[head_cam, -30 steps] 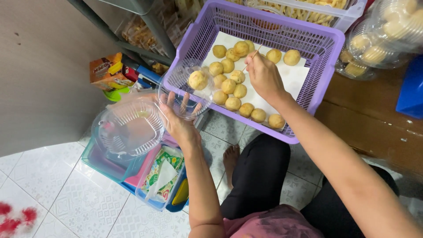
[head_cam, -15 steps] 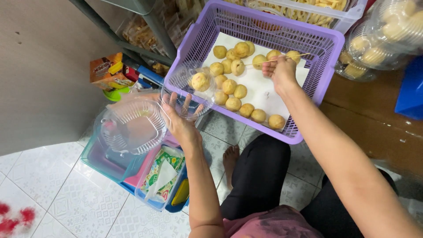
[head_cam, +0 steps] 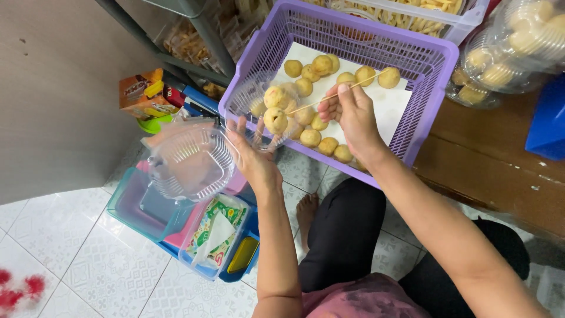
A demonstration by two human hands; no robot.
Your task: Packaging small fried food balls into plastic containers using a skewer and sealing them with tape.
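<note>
My left hand [head_cam: 254, 158] holds an open clear plastic clamshell box [head_cam: 194, 159]; its far half [head_cam: 262, 109] has two yellow dough balls in it. In my right hand [head_cam: 351, 115] is a thin wooden skewer [head_cam: 338, 94] that runs from a ball [head_cam: 275, 120] in the box to a ball [head_cam: 389, 77] at the back of the purple basket [head_cam: 432, 88]. Several more yellow balls lie on white paper [head_cam: 394, 109] inside the basket.
Clear boxes of baked balls [head_cam: 512, 53] stand at the right on a wooden surface [head_cam: 500, 165]. A blue tray [head_cam: 176, 229] with packets sits on the tiled floor [head_cam: 76, 259]. A metal shelf leg [head_cam: 206, 35] and a grey wall [head_cam: 53, 88] lie to the left.
My right hand reached to the back of the basket, then drew back toward the clamshell with the skewer. The box has tilted up toward the basket and holds two balls now.
</note>
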